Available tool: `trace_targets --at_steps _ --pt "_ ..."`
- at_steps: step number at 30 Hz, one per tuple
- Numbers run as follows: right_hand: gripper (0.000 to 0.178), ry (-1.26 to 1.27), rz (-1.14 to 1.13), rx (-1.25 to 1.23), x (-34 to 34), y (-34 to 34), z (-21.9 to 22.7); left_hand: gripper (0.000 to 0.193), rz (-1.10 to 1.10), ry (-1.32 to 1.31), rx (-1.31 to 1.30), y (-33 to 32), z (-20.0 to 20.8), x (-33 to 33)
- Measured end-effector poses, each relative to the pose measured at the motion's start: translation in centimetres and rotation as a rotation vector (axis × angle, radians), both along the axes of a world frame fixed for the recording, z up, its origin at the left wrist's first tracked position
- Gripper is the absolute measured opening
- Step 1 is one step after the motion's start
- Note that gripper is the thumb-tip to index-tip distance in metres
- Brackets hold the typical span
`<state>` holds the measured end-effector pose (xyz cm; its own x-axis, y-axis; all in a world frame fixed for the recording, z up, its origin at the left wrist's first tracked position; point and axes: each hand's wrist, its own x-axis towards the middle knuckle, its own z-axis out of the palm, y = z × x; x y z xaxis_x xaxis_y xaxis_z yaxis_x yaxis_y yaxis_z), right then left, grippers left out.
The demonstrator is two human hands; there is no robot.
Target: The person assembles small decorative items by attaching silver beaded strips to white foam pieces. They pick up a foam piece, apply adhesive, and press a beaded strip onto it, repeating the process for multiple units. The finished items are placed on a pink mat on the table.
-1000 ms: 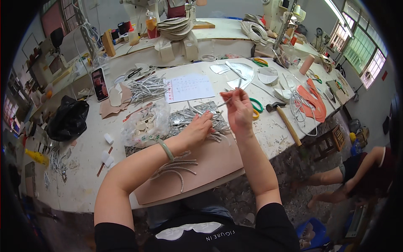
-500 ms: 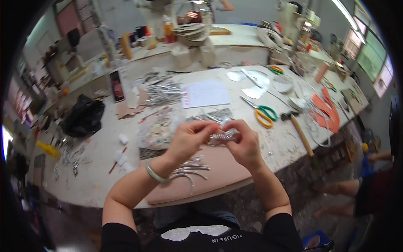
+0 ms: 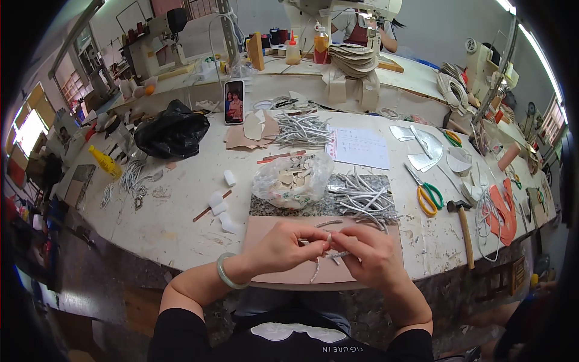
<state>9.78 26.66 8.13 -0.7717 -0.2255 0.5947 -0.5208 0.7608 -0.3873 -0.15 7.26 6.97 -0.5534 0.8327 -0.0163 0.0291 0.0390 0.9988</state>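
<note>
My left hand [image 3: 289, 246] and my right hand [image 3: 369, 253] meet fingertip to fingertip above a pinkish board [image 3: 283, 274] at the table's near edge. Both are closed in a pinch on a small pale piece [image 3: 329, 239], mostly covered by the fingers. Below and around them, several thin silver strips [image 3: 315, 271] lie on the board, partly hidden by my hands. Just beyond, a speckled stone slab [image 3: 259, 207] bears a heap of silver strips [image 3: 365, 198] and a clear plastic bag [image 3: 289, 196] with beige scraps in it.
Right of the slab lie scissors [image 3: 429, 198] with green and yellow handles and a wooden-handled hammer [image 3: 465, 235]. A written sheet [image 3: 360, 148] and another silver bundle [image 3: 301, 128] lie farther back. Leftward are an upright phone [image 3: 234, 104], a black bag [image 3: 172, 130] and a yellow bottle [image 3: 104, 161].
The view has swung left. My hands have come nearer to me from beside the slab, over the board. The silver bunch seen between my fingers earlier is no longer there.
</note>
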Motion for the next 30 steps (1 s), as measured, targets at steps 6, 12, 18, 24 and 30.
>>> trace_targets --at_steps 6,12,18,24,30 --pt "0.038 -0.033 -0.054 0.121 1.3 -1.6 0.8 0.013 0.142 0.418 0.104 -0.4 0.0 1.7" --pt "0.034 -0.162 0.007 -0.193 1.4 -1.3 -1.0 0.013 0.238 0.494 0.184 -0.2 -1.1 2.7" --pt "0.014 -0.573 -0.055 -1.080 4.6 1.5 -3.2 0.016 0.101 -0.130 0.125 -1.2 -2.2 2.8" --pt "0.010 -0.628 0.163 -0.548 8.1 6.7 -3.7 0.013 0.243 -0.538 0.153 -1.2 -2.9 1.7" --pt "0.025 -0.171 -0.129 -0.371 5.0 1.1 -1.6 0.016 0.154 -0.573 0.125 0.7 -2.7 3.1"
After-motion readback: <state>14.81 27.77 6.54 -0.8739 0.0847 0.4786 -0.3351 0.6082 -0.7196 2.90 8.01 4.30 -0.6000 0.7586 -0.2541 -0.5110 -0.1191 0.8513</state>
